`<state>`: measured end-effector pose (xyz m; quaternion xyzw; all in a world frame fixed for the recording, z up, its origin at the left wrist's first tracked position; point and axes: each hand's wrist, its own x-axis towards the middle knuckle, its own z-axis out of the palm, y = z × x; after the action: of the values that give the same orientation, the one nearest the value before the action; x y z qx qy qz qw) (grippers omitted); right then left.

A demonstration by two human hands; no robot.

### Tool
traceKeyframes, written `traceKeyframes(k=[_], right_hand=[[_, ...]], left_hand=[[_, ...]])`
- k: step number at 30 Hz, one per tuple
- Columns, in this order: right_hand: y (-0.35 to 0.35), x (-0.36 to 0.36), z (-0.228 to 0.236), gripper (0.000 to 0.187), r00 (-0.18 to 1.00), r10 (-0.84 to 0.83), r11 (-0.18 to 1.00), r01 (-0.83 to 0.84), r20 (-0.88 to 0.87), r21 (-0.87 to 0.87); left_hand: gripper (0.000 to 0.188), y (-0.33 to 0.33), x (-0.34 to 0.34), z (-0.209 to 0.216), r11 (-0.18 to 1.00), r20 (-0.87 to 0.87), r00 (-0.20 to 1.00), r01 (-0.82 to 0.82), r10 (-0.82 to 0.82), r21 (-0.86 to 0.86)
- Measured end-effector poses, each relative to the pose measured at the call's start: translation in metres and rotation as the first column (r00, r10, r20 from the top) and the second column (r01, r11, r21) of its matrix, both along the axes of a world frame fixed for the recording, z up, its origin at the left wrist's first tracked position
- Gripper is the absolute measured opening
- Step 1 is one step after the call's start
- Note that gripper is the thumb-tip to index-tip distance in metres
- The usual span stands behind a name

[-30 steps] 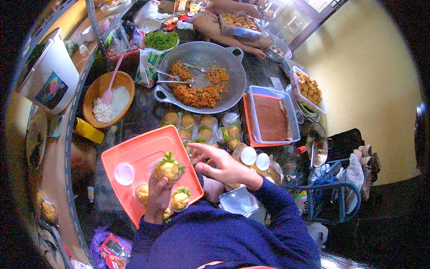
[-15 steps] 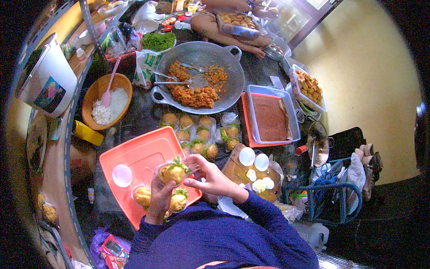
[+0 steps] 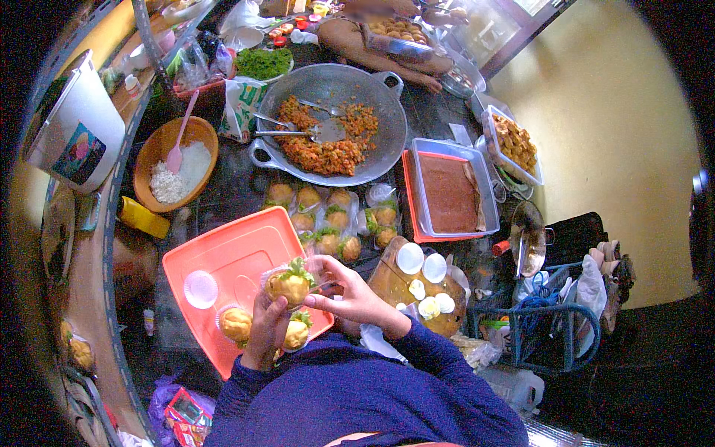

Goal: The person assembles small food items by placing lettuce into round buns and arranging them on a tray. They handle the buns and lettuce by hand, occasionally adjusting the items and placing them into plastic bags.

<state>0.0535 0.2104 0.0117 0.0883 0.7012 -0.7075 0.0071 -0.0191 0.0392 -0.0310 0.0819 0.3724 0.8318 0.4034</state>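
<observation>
My left hand (image 3: 265, 328) grips a golden filled bun (image 3: 290, 287) in a pleated paper cup, with green lettuce sticking out of its top. Beside it, my right hand (image 3: 348, 294) pinches a piece of clear plastic (image 3: 322, 270) against the bun's right side; whether this is a bag or a box I cannot tell. Both hands are over an orange plastic lid (image 3: 223, 257). On that lid lie another bun (image 3: 236, 325), a lettuce-topped bun (image 3: 297, 333) partly behind my left hand, and an unfilled white paper cup (image 3: 201, 289).
Several packed buns (image 3: 328, 220) stand beyond the lid, before a large wok (image 3: 387, 134) of orange filling. Right of my hands is a wooden board (image 3: 387, 270) with egg slices. A brown bowl (image 3: 141, 167) holds rice at left. Another person's arm (image 3: 387, 71) reaches in at the back.
The bun and both hands stay nearly in place, with the bun turned slightly and the right fingers nearer to it. The whole view has shifted a little.
</observation>
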Motion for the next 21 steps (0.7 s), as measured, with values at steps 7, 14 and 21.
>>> traceKeyframes(k=[7,14,21], right_hand=[[-0.001,0.002,0.002,0.059,1.0,-0.007,1.0,0.007,0.008,-0.004],[-0.002,0.001,0.006,0.058,0.996,0.018,0.999,-0.014,0.083,-0.044],[-0.008,-0.001,-0.001,0.064,0.991,-0.045,0.971,0.072,-0.125,0.229]], left_hand=[[0.072,-0.002,0.0,-0.008,1.0,0.016,1.0,0.008,-0.008,0.004],[0.074,0.001,0.0,0.001,1.0,0.018,1.0,-0.004,0.004,0.001],[0.055,0.0,0.005,0.012,0.999,0.081,0.997,-0.008,0.004,0.047]])
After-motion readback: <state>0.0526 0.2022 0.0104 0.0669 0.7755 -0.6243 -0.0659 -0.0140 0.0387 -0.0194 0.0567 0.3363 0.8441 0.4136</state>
